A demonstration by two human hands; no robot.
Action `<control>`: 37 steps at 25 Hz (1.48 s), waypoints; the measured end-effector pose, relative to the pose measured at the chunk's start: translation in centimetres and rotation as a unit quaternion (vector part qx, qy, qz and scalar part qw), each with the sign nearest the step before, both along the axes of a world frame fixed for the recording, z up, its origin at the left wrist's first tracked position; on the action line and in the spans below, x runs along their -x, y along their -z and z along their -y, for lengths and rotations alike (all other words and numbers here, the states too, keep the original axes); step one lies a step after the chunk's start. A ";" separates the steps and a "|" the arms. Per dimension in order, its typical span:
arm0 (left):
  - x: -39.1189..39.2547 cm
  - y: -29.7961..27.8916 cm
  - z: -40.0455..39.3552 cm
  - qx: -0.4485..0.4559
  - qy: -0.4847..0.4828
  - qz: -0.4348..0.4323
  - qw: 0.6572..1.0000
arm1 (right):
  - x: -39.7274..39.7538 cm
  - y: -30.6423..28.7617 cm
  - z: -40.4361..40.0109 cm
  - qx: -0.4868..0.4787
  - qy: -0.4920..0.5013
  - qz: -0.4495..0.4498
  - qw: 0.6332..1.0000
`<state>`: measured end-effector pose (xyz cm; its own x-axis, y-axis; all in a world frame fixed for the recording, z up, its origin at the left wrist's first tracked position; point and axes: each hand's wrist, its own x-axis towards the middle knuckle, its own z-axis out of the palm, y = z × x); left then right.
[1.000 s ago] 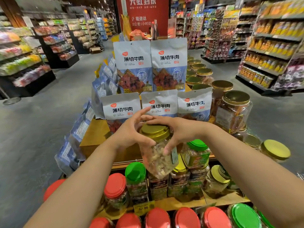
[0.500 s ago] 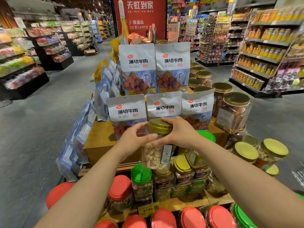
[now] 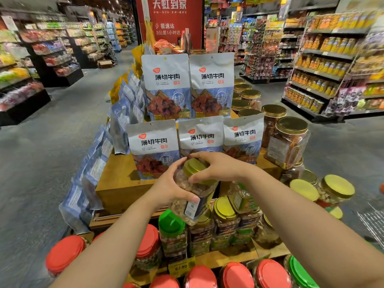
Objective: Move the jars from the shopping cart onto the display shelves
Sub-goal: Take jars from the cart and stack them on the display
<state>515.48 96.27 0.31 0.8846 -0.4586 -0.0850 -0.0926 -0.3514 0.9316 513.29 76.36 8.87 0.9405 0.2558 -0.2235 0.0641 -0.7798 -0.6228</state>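
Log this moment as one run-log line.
left hand: grips body of clear gold-lidded plastic nut jar | right hand: grips lid | jar: tilted, above shelved jars

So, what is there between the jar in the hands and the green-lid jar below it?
Nothing, in the head view. The held jar, tilted and gripped by the left hand and right hand, hangs just above the green-lid jar; whether they touch, I cannot tell.

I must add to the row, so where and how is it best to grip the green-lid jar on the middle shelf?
Grip the green-lid jar at its ribbed lid and neck, coming from above. Probably best: neighbouring jars and the held jar crowd its right side, and only its top stands free.
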 end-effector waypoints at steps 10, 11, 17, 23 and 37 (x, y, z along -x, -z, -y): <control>1.6 3.5 0.3 -0.181 -0.061 0.053 0.980 | -0.7 6.3 -5.3 0.213 0.114 0.070 0.968; 1.4 3.9 0.3 -0.191 -0.067 0.062 0.977 | -0.8 6.7 -5.6 0.212 0.115 0.063 0.969; 0.8 5.0 -1.1 -0.210 -0.068 0.061 0.973 | -1.3 7.9 -6.8 0.224 0.110 0.055 0.967; 0.9 5.6 -2.1 -0.220 -0.056 0.049 0.973 | -0.9 8.2 -7.5 0.273 0.088 0.067 0.955; 2.7 0.1 2.0 -0.254 -0.102 0.164 0.948 | 0.9 4.4 -1.6 0.070 0.117 0.130 0.982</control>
<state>512.81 94.25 0.23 0.9678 -0.2477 0.0456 -0.2288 -0.7889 0.5703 512.42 77.92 4.46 0.9998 0.0101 0.0149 0.0161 -0.8685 -0.4955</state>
